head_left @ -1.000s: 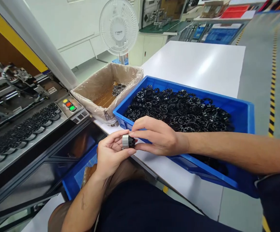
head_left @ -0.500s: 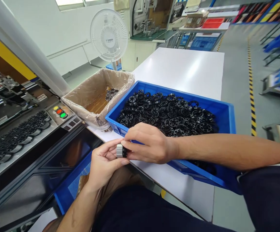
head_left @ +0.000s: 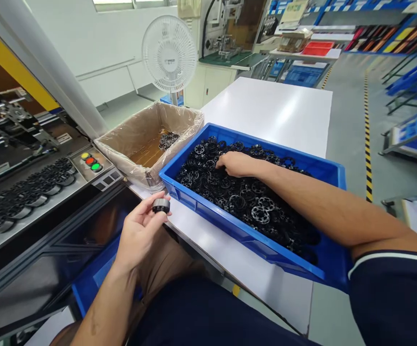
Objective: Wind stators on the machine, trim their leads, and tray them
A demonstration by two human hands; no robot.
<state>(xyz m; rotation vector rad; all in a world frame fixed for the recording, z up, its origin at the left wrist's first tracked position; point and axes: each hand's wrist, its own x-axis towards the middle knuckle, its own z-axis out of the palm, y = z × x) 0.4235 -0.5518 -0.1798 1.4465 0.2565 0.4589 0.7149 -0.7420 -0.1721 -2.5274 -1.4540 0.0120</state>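
My left hand point(head_left: 140, 230) pinches a short silver metal ring with a black toothed lower edge point(head_left: 161, 205) between thumb and fingers, in front of the blue bin's near left corner. My right hand point(head_left: 234, 164) reaches down into the blue bin point(head_left: 226, 218), its fingertips among a heap of black round slotted parts point(head_left: 237, 202). The fingers are bent together, and whatever is between them is hidden by the heap and the hand.
Left of the bin stands a plastic-lined carton point(head_left: 122, 151) with a few black parts inside. A machine with coloured buttons point(head_left: 91, 161) and rows of ring parts point(head_left: 31, 197) is at the left. A white table point(head_left: 284, 103) carries the bin; a fan point(head_left: 170, 55) stands behind.
My right hand has left the metal ring and moved forward and right into the bin's heap. My left hand has shifted slightly left and up, still holding the ring.
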